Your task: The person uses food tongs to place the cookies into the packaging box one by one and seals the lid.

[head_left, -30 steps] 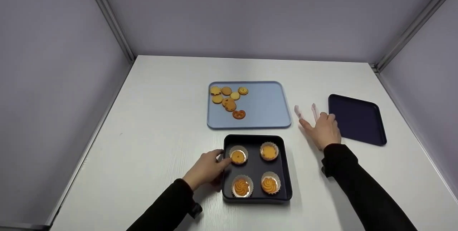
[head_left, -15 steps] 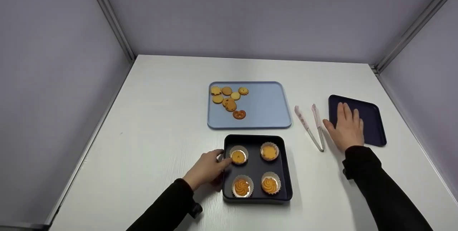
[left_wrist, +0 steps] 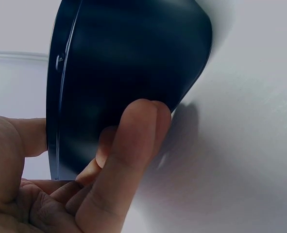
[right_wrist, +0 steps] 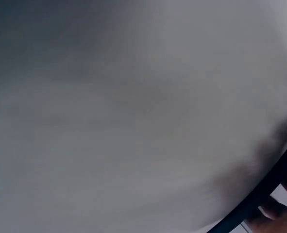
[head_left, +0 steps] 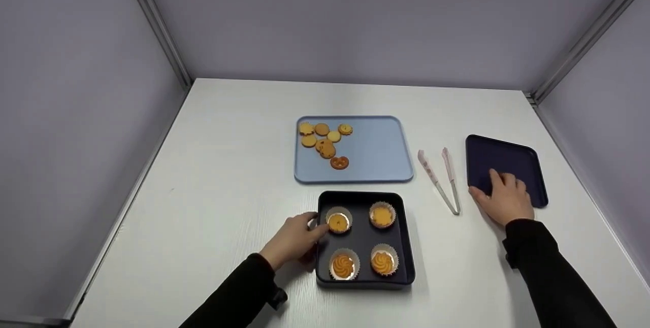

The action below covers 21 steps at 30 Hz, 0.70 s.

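Note:
A deep dark square baking pan [head_left: 361, 241] stands on the table, several paper cups with cookies in it. My left hand [head_left: 292, 240] grips its left wall, thumb over the rim. The left wrist view shows the fingers bent against the pan's outer wall [left_wrist: 119, 53]. To the right lies a shallow dark tray or lid [head_left: 500, 155]. My right hand [head_left: 508, 198] is at its near edge, fingers slightly bent over it and thumb near its left corner. In the right wrist view, fingers [right_wrist: 281, 221] show beyond a dark rim [right_wrist: 260, 196]; the contact is partly hidden.
A light blue tray [head_left: 376, 145] with several cookies [head_left: 309, 140] and a pretzel [head_left: 339, 163] is behind the pan. Tongs [head_left: 452, 191] lie spread between that tray and the dark one. Grey partitions [head_left: 355, 23] border the white table [head_left: 218, 175] behind and at the sides.
My right hand has moved from the tongs, which it let go, rightwards over the dark tray and then back to its near edge, its fingers now more bent. My left hand stays put.

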Motion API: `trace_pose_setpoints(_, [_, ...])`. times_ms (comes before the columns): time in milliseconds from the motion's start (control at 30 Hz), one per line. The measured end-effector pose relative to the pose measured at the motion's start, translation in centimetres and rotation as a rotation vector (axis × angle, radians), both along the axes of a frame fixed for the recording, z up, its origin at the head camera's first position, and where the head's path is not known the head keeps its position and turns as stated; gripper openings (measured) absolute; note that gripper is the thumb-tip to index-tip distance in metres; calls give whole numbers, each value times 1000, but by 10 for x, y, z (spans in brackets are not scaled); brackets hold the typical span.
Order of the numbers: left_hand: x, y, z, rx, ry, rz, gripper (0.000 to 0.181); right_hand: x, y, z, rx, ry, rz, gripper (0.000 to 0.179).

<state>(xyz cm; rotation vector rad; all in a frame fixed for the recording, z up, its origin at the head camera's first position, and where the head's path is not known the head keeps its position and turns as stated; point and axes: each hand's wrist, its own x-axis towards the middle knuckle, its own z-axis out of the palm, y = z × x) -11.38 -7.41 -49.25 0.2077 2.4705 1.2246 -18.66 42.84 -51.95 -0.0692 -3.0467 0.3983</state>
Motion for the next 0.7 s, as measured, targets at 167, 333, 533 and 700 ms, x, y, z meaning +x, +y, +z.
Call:
trace_pose_setpoints(167, [0,0,0,-1,1,1,60,1,1,0,31,65,50,70])
trace_pose_setpoints(333, [0,0,1,2,-6,1,60,-1,-2,6,78,74,137,41])
trace_pose_setpoints(533, [0,0,1,-9,5,-1,58,-4,-3,10,110,108,284,16])
trace_pose_setpoints(700, [-1,1,0,-20,9,-1,57,-4,-7,13,118,170,392,14])
